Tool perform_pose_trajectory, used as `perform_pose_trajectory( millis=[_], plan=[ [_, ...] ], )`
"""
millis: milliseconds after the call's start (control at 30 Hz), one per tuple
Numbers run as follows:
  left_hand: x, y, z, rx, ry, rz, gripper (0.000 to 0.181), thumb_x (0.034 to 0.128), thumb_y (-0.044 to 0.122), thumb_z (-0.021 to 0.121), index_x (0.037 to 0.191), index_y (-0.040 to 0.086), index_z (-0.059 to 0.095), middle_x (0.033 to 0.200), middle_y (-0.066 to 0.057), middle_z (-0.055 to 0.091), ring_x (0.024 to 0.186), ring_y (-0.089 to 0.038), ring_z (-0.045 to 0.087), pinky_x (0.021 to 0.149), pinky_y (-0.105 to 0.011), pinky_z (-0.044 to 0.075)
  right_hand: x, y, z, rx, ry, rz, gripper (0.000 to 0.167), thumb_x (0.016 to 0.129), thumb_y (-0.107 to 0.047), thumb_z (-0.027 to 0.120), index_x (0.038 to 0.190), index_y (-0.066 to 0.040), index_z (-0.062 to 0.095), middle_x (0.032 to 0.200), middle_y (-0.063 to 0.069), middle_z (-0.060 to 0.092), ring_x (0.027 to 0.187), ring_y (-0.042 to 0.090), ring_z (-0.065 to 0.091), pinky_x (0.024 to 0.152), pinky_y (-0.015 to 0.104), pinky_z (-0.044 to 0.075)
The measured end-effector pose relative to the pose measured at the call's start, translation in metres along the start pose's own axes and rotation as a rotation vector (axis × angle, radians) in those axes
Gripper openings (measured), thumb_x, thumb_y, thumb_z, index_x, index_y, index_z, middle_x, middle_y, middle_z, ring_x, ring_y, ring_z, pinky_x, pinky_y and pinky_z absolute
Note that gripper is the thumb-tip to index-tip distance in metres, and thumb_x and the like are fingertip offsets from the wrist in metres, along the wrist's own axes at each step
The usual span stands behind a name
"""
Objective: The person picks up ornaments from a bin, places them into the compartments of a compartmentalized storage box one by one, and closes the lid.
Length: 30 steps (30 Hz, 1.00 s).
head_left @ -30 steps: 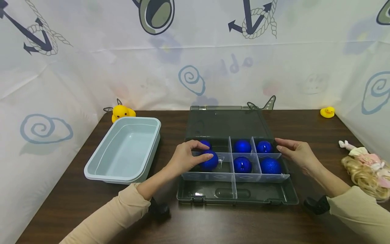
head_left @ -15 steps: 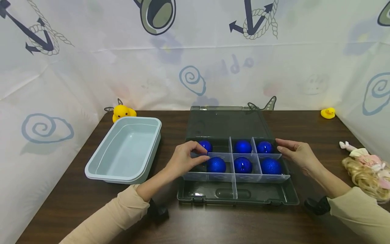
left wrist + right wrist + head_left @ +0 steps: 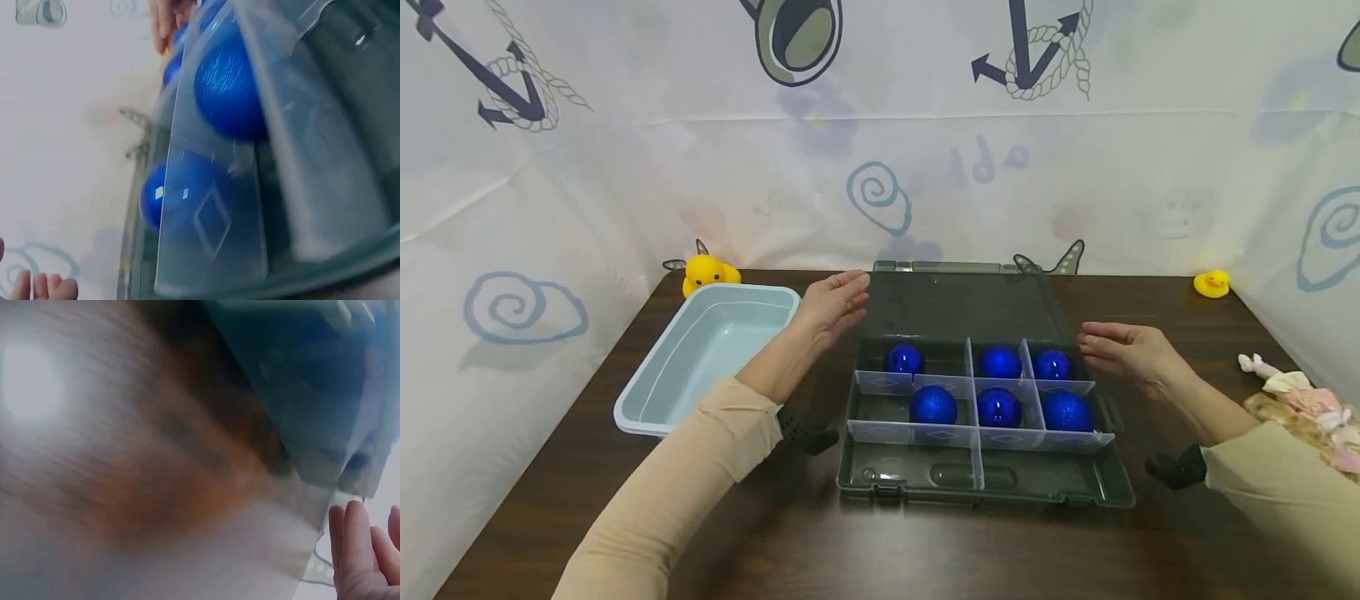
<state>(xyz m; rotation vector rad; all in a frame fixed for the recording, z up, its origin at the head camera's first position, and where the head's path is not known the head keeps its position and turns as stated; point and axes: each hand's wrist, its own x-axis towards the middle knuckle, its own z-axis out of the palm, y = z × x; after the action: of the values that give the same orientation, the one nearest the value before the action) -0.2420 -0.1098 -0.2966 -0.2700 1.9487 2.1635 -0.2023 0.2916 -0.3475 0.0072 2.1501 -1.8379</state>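
A dark translucent divided box (image 3: 910, 467) lies with its lid (image 3: 955, 304) folded back. Several blue Christmas baubles sit in its back two rows, some shiny and some glittery. A glittery bauble (image 3: 933, 405) and a shiny one (image 3: 904, 359) occupy the left compartments. My left hand (image 3: 831, 308), fingers extended and holding nothing, is raised by the lid's left edge; its fingertips show at the lower left of the left wrist view. Beside the box's right rear corner, my right hand (image 3: 1127, 357) holds nothing, fingers loosely extended. Whether it touches the box I cannot tell.
A pale blue plastic tub (image 3: 647, 400) stands left of the box, partly behind the left forearm. Yellow rubber ducks (image 3: 707, 273) sit at the back left and back right. A blond doll (image 3: 1303, 408) lies at the right edge. Printed cloth (image 3: 760, 192) encloses the table.
My left hand set the glittery bauble into the front left compartment, let go, then rose back and left toward the lid. My right hand's fingers moved slightly away from the box's edge.
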Motion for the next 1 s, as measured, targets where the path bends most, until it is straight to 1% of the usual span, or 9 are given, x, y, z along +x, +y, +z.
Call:
perform_pose_trajectory(
  millis=[100,167,333,400,500,600,833,900,1000],
  plan=[
    [0.017,0.006,0.001,0.054,-0.001,-0.062,0.047,0.0962,0.020,0.054,0.139,0.004,0.043,0.146,-0.010,0.040,0.129,-0.023,0.043,0.107,-0.035,0.037,0.014,-0.011,-0.009,0.112,-0.027,0.037,0.017,0.093,-0.010,0.056,0.106,-0.018,0.064,0.091,-0.011,0.071,0.087,0.005,0.068,0.078,0.022,0.054],
    [0.028,0.007,0.001,0.122,-0.006,-0.081,0.049,0.0966,0.022,0.053,0.141,0.004,0.040,0.148,-0.010,0.036,0.135,-0.025,0.037,0.109,-0.036,0.035,0.022,-0.018,-0.015,0.132,-0.040,0.055,0.020,0.094,-0.009,0.055,0.093,-0.025,0.066,0.090,-0.010,0.071,0.087,0.007,0.068,0.078,0.022,0.054],
    [0.053,0.005,-0.002,0.276,0.011,-0.121,0.051,0.0968,0.021,0.052,0.141,0.001,0.038,0.150,-0.015,0.032,0.136,-0.030,0.035,0.107,-0.039,0.037,0.043,-0.028,-0.023,-0.071,-0.058,0.072,0.042,0.099,-0.010,0.046,0.140,0.000,0.041,0.101,-0.004,0.069,0.088,0.001,0.066,0.084,0.022,0.052],
    [0.072,-0.003,-0.011,0.319,-0.001,-0.130,0.053,0.0941,0.023,0.058,0.138,-0.001,0.042,0.147,-0.018,0.036,0.133,-0.032,0.040,0.101,-0.040,0.043,0.051,-0.028,-0.023,-0.181,-0.064,0.069,0.056,0.100,-0.012,0.043,0.144,0.011,0.018,0.118,0.012,0.064,0.091,-0.001,0.064,0.088,0.024,0.050],
    [0.093,-0.011,-0.017,0.365,-0.001,-0.171,0.053,0.0931,0.022,0.060,0.137,-0.001,0.043,0.146,-0.018,0.038,0.130,-0.034,0.043,0.097,-0.043,0.046,0.060,-0.024,-0.022,-0.258,-0.077,0.076,0.054,0.100,-0.013,0.043,0.143,0.012,0.022,0.142,0.030,0.037,0.096,0.002,0.063,0.092,0.028,0.047],
    [0.095,-0.013,-0.018,0.401,-0.007,-0.212,0.051,0.0941,0.020,0.058,0.137,-0.002,0.043,0.145,-0.019,0.040,0.128,-0.034,0.045,0.095,-0.043,0.048,0.069,-0.019,-0.020,-0.296,-0.108,0.092,0.053,0.101,-0.013,0.043,0.142,0.013,0.023,0.143,0.033,0.030,0.102,0.007,0.062,0.095,0.031,0.045],
    [0.076,-0.004,-0.009,0.413,-0.025,-0.276,0.048,0.0975,0.009,0.049,0.141,-0.004,0.035,0.142,-0.022,0.042,0.128,-0.033,0.047,0.100,-0.042,0.043,0.082,-0.016,-0.021,-0.285,-0.157,0.118,0.051,0.101,-0.010,0.040,0.142,0.014,0.022,0.145,0.035,0.026,0.100,0.004,0.059,0.095,0.030,0.046],
    [0.088,-0.009,-0.014,0.403,-0.046,-0.257,0.046,0.0960,0.008,0.052,0.139,-0.004,0.040,0.138,-0.022,0.047,0.124,-0.032,0.050,0.096,-0.041,0.047,0.084,-0.017,-0.022,-0.272,-0.157,0.118,0.051,0.101,-0.010,0.040,0.143,0.013,0.021,0.145,0.035,0.025,0.098,0.002,0.059,0.095,0.029,0.046],
    [0.140,-0.033,-0.033,0.365,-0.071,-0.229,0.046,0.0913,0.010,0.061,0.134,-0.003,0.047,0.126,-0.019,0.057,0.109,-0.030,0.061,0.084,-0.039,0.054,0.085,-0.019,-0.024,-0.258,-0.144,0.121,0.052,0.101,-0.010,0.041,0.143,0.013,0.021,0.145,0.034,0.025,0.095,-0.001,0.059,0.093,0.028,0.048]
  ],
)
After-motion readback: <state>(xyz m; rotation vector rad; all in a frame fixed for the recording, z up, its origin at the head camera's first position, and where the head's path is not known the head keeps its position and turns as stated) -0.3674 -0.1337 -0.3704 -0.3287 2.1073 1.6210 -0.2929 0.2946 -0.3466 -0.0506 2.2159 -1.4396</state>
